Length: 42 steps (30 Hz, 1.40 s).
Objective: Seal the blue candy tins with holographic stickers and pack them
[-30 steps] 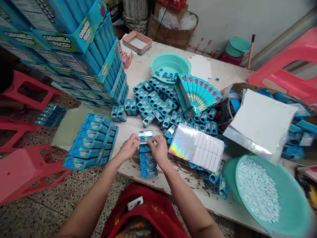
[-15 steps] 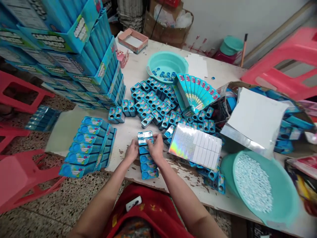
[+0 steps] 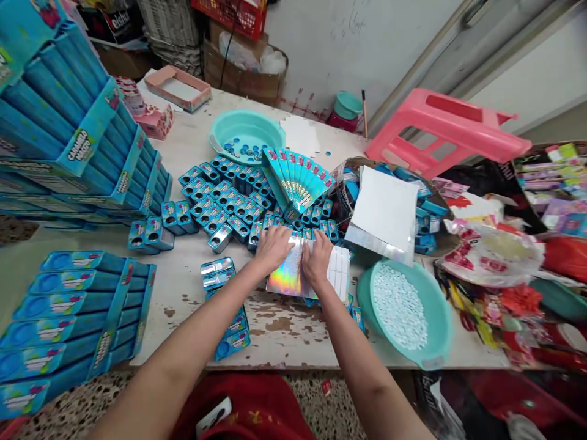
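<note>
A shiny sticker sheet (image 3: 287, 281), rainbow-coloured on its left part and with rows of white labels on its right, lies on top of small blue boxes. My left hand (image 3: 274, 247) is at the sheet's upper left edge, fingers bent together on it. Close beside it, my right hand (image 3: 316, 260) has its fingers curled against the sheet's middle; its fingertips are partly hidden. To the left, a short column of blue boxes (image 3: 233, 347) stands on the table, partly covered by my left forearm. Clear labels seem to lie across its far boxes (image 3: 217, 269).
Many small blue boxes (image 3: 224, 192) fill the middle, with a fanned display carton (image 3: 298, 177) on them. A turquoise basin (image 3: 247, 119) stands behind; another basin (image 3: 367, 293) holds white pellets. Stacked cartons (image 3: 92, 122) rise at the left. A pink stool (image 3: 449, 128) is at the back right.
Both hands have left the column of boxes and moved right onto the sticker sheet. The camera view has turned to the right.
</note>
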Motion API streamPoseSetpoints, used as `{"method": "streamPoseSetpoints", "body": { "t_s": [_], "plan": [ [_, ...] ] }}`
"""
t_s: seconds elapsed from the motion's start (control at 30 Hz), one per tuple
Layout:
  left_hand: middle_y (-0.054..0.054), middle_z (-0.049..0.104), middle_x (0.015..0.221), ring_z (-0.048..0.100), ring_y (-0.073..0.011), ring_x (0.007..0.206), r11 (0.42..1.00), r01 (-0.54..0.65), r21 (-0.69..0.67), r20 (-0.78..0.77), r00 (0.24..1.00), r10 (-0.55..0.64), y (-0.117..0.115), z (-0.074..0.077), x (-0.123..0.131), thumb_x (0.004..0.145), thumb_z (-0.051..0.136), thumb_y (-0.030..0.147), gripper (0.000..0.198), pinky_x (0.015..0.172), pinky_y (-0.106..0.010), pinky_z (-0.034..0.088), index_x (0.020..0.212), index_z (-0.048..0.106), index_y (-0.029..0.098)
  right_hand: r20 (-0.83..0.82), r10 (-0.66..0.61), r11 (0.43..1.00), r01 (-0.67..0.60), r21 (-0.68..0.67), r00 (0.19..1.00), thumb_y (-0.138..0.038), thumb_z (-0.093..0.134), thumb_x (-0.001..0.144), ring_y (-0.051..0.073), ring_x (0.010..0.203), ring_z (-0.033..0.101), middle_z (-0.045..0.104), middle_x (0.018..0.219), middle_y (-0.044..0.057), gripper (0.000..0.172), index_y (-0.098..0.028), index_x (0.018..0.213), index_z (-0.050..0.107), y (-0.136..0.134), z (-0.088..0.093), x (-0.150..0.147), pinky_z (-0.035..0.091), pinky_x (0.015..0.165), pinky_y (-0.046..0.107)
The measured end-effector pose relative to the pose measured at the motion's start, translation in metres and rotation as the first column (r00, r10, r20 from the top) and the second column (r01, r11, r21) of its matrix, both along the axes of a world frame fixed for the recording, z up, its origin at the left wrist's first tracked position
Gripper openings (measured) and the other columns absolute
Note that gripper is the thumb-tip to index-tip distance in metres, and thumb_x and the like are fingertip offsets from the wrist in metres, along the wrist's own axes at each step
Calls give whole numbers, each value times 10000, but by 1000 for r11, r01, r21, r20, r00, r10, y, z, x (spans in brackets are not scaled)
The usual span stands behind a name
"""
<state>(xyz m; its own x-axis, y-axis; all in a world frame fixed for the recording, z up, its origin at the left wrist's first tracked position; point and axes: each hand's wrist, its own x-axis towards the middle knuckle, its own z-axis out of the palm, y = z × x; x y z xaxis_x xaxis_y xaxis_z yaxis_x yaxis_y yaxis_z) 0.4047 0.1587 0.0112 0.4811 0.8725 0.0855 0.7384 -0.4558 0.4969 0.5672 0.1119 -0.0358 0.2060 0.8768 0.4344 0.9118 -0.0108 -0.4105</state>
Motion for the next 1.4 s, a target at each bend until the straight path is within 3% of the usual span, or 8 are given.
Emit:
{"method": "streamPoseSetpoints", "body": {
  "t_s": [0.1,0.27,0.5,0.67,0.9,1.2,1.3,1.4],
  "plan": [
    [-95,600,1057,429,-279,1092,996,38,-81,-93,995,-46,20,-21,38,859,522,293,184,893,-421,297,989,612,199,88,57,994,-48,-99,995,-286,472,884,273,1182,399,501,1256,161,359,-177,1222,524,6,-23,14,332,979,503],
    [-72,612,974,449,-258,1023,996,-11,-85,-79,997,5,22,-43,45,867,500,271,143,839,-398,294,846,624,203,121,82,991,-68,-112,989,-305,474,902,263,1161,426,557,1226,115,295,-213,1157,589,-2,-35,15,347,969,472],
    [-65,599,962,453,-248,989,994,-63,-84,-70,996,57,19,-45,47,861,507,289,141,823,-386,291,828,623,215,124,179,981,-168,-99,976,-251,427,923,235,1220,440,555,1271,110,309,-214,1196,568,-16,-32,21,357,990,437],
    [-57,603,950,458,-244,987,996,-52,-68,-29,998,50,18,-46,46,867,478,255,156,817,-385,291,825,625,223,128,166,979,-148,-138,978,-310,436,920,255,1269,395,456,1380,140,408,-180,1306,468,-15,-34,22,349,999,452],
    [-54,614,907,467,-245,959,994,-80,-74,-1,997,80,20,-51,48,851,499,271,168,799,-387,284,755,625,213,164,191,976,-169,-139,968,-260,409,933,253,1294,364,507,1342,117,345,-177,1249,520,-19,-34,20,323,1013,444],
    [-68,603,927,447,-257,978,993,-81,-86,-4,997,81,19,-52,51,860,484,255,182,803,-395,274,764,631,208,92,161,985,-155,-73,983,-264,472,900,231,1065,503,599,1145,126,136,-171,897,571,-23,-24,21,399,897,387],
    [-69,598,935,438,-259,994,994,-83,-77,-12,997,83,19,-54,52,863,481,260,180,818,-400,273,781,634,211,106,183,982,-176,-75,977,-239,470,901,211,922,538,639,964,94,112,-185,862,561,-29,-10,27,416,813,352],
    [-69,601,932,437,-259,1001,994,-89,-64,-15,996,88,19,-57,54,869,476,274,185,833,-405,279,789,632,212,122,222,973,-211,-97,967,-249,477,902,199,804,550,628,808,67,124,-192,836,565,-40,15,33,417,741,330]
  ]
}}
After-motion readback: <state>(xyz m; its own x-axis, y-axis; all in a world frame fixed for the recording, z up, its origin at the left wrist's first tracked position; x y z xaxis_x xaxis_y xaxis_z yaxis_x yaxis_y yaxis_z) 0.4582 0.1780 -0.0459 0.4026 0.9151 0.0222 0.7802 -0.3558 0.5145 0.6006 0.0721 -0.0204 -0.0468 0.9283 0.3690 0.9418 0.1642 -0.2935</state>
